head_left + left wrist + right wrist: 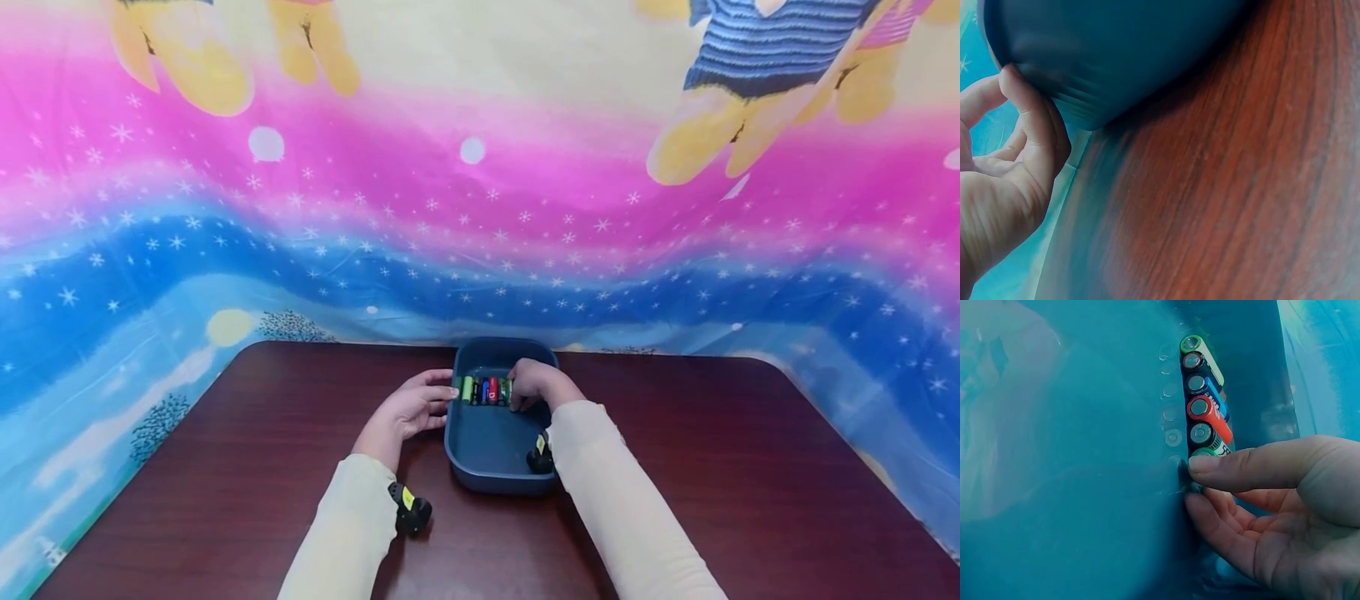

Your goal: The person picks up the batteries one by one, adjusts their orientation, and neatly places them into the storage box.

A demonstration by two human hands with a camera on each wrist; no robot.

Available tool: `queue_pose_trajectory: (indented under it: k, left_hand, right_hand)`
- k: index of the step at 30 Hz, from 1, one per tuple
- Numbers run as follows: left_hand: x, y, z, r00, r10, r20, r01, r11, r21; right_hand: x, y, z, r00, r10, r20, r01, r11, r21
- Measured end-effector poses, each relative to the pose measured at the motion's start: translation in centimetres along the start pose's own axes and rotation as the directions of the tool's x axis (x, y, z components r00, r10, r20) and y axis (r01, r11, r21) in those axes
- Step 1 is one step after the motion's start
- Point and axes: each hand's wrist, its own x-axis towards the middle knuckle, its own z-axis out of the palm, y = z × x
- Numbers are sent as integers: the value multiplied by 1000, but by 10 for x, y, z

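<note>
A row of several batteries [491, 391] in different colours lies side by side across a dark blue-grey plastic tub [491, 450]. At the right end of the row, my right hand [534, 385] reaches into the tub. In the right wrist view, the thumb and forefinger of my right hand [1272, 500] pinch the end battery [1196, 487], mostly hidden by the fingers. A red battery [1200, 407] lies mid-row, a light green battery [1191, 343] at the far end. My left hand [416, 404] touches the tub's left outer wall, fingers lightly bent [1032, 119].
The tub stands on a dark red-brown wooden table [300, 467], close to its back edge. A patterned pink and blue cloth [420, 192] hangs behind the table. Small black cameras sit at both wrists, the left camera [411, 510] over the table.
</note>
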Motion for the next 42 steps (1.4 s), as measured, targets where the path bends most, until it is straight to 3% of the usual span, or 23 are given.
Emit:
queue_pose_trajectory:
  k: [15, 19, 23, 26, 31, 37, 42]
  left_hand:
    - [-1, -1, 3, 1000, 5, -1, -5, 1000, 22]
    - [0, -3, 4, 1000, 10, 13, -11, 1000, 24]
    - [-1, -3, 4, 1000, 17, 17, -17, 999, 34]
    - [-2, -2, 3, 1000, 19, 11, -19, 999, 43]
    - [-3, 0, 0, 1000, 30, 2, -30, 998, 59]
    - [-5, -2, 3, 1000, 27, 6, -28, 997, 66]
    - [-3, -3, 9, 999, 33, 23, -34, 998, 60]
  right_hand:
    - [-5, -2, -5, 1000, -16, -3, 16, 998, -59]
    - [-15, -1, -22, 998, -59, -21, 60, 995, 82]
    - [-33, 3, -50, 992, -104, -69, 117, 962, 245]
    - [-44, 17, -69, 988, -125, -92, 145, 954, 263]
    - [-57, 61, -86, 987, -145, -63, 154, 970, 186]
    - [-68, 112, -78, 989, -149, -16, 150, 986, 77]
    - [-75, 131, -73, 989, -150, -15, 150, 989, 1]
